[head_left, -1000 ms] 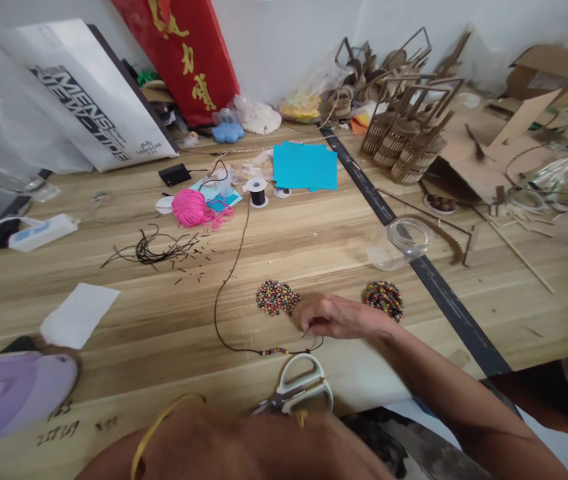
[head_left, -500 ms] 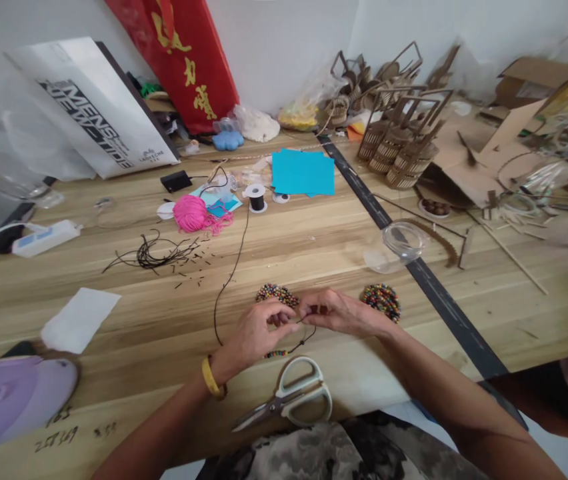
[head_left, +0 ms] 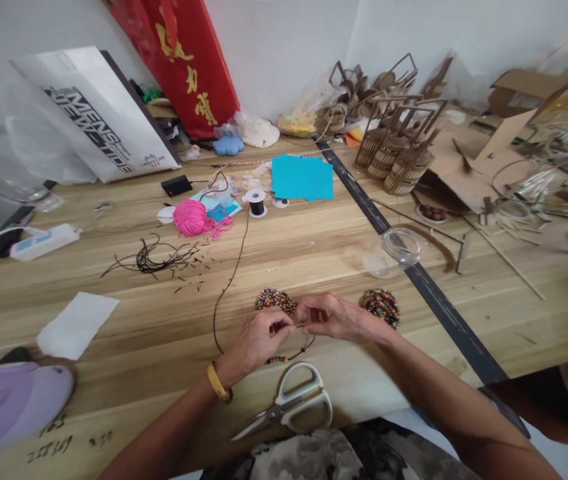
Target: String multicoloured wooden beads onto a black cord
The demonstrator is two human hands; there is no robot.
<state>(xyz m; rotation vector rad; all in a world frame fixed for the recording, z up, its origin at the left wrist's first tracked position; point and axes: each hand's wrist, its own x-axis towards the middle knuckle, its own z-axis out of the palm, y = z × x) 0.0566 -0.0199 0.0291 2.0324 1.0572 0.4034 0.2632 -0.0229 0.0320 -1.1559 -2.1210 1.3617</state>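
Note:
A thin black cord [head_left: 235,270] runs from a white-ended spool [head_left: 257,203] down to my hands. My left hand [head_left: 258,339], with a yellow bangle at its wrist, pinches the cord between thumb and fingertips. Facing it, my right hand [head_left: 333,316] is closed on the same cord, fingertips almost meeting the left ones. Below the hands hangs a knotted stretch of cord, with a short row of colourful beads [head_left: 277,360] on it. Coiled beaded strands [head_left: 270,299] lie just behind my fingers, and another beaded coil [head_left: 381,307] sits beyond my right wrist.
White-handled scissors [head_left: 300,402] lie at the front edge, near my left forearm. Cut black cords [head_left: 151,257] and pink yarn [head_left: 190,218] are at left. A clear plastic coil [head_left: 401,245], wooden lantern-like baskets [head_left: 407,167] and cardboard [head_left: 484,157] occupy the right.
My left fingertips have closed from slightly apart into a tight pinch on the cord. My right hand stays almost in place. The view has tilted slightly.

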